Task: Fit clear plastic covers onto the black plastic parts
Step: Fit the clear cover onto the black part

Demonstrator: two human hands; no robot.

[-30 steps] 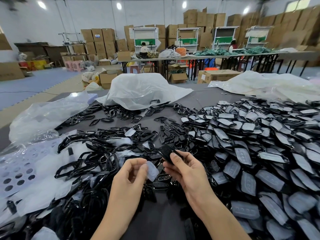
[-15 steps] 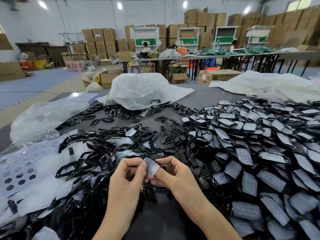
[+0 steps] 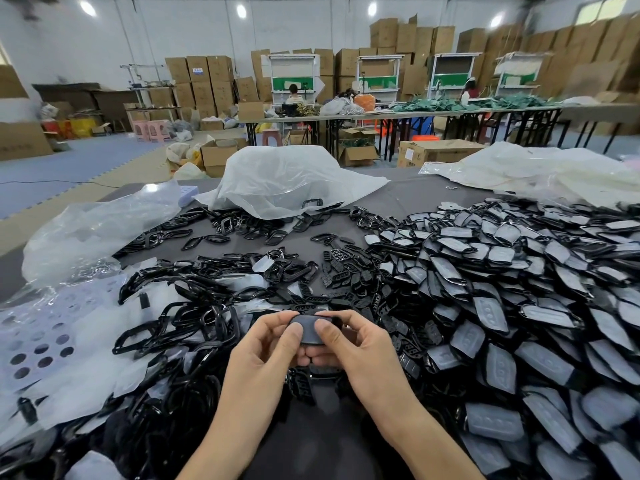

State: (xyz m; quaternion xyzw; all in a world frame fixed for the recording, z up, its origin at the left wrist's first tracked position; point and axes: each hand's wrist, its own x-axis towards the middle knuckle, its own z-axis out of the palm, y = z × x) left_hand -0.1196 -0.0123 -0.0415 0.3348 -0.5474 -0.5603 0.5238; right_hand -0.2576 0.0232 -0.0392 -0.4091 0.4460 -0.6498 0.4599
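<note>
We hold one black part [image 3: 309, 336] in both hands at the near middle of the table [image 3: 398, 199], lifted just above the clutter. A clear cover [image 3: 304, 323] lies on its upper face. Our left hand [image 3: 266, 351] grips the part's left end, fingers curled under it and the thumb pressed flat on the cover. Our right hand [image 3: 360, 348] grips the right end the same way, its thumb on the cover just beside the left thumb. The fingertips of both hands meet underneath the part.

To the right, a wide heap of covered parts [image 3: 502, 306] spreads from near to far. Just beyond our hands lies a small scatter of black button pads [image 3: 346, 275]. To the left sits a tangle of black frames [image 3: 194, 323], with a loose clear cover [image 3: 263, 263] resting among them farther back. At the left edge lies a pale punched sheet [image 3: 38, 344], full of round holes. A crumpled clear bag [image 3: 97, 230] rests at the far left, and a larger white bag [image 3: 284, 181] stands at the far middle, with a few frames at its edge.
</note>
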